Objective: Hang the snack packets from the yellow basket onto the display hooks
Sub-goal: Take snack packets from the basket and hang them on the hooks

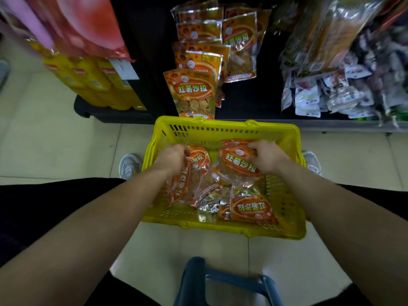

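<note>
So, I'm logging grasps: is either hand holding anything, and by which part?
Both. The left hand grips the left packet by its upper left part; the right hand pinches the right packet at its top right corner.

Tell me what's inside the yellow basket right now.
Orange snack packets lie piled in the yellow basket, some showing silver backs. The left hand grips one, the right hand another. Whatever lies under the pile is covered.

Left hand fingertips hidden behind left packet; right hand thumb hidden under right packet. Hooks hidden behind hanging packets. Red bag, upper left, blurred, cut by top edge. Blue stool cut by bottom edge.
</note>
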`<state>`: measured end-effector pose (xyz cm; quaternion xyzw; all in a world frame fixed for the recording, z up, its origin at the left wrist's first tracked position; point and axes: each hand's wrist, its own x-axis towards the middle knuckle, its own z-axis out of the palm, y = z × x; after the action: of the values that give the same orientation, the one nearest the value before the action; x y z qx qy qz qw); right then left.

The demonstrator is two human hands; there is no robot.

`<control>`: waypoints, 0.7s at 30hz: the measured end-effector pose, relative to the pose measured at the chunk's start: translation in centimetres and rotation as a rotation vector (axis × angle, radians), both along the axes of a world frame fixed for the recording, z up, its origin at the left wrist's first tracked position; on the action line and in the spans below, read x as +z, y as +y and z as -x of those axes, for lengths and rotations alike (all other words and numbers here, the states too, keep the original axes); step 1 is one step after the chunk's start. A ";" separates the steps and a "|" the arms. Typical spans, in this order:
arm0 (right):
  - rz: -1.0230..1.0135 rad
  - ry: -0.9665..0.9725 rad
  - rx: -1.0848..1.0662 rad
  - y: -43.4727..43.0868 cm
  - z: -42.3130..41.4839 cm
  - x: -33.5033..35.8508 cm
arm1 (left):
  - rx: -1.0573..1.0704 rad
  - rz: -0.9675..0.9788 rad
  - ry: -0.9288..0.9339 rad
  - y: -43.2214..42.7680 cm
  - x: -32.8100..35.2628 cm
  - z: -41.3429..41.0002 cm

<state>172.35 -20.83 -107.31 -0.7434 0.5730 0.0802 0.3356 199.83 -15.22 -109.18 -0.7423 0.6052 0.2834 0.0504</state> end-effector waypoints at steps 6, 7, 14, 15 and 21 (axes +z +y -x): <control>0.120 0.056 0.284 -1.4 0.3 10.7 | 0.017 0.189 0.228 -1.1 8.0 1.2; 0.121 0.072 0.316 -1.6 0.2 12.6 | -0.006 0.217 0.246 -1.4 9.7 1.3; 0.275 0.082 0.407 -1.0 0.1 20.0 | -0.168 0.337 0.300 -1.5 19.6 2.3; 0.274 0.040 0.378 -0.8 0.0 19.8 | -0.185 0.342 0.309 -1.5 20.3 2.5; 0.283 -0.184 0.295 -0.5 -2.8 17.4 | -0.252 0.364 0.405 -1.6 21.0 3.1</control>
<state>175.13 -21.35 -89.95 -0.8630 0.4305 -0.0212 0.2634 196.69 -16.80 -88.23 -0.5865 0.7312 0.3039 -0.1704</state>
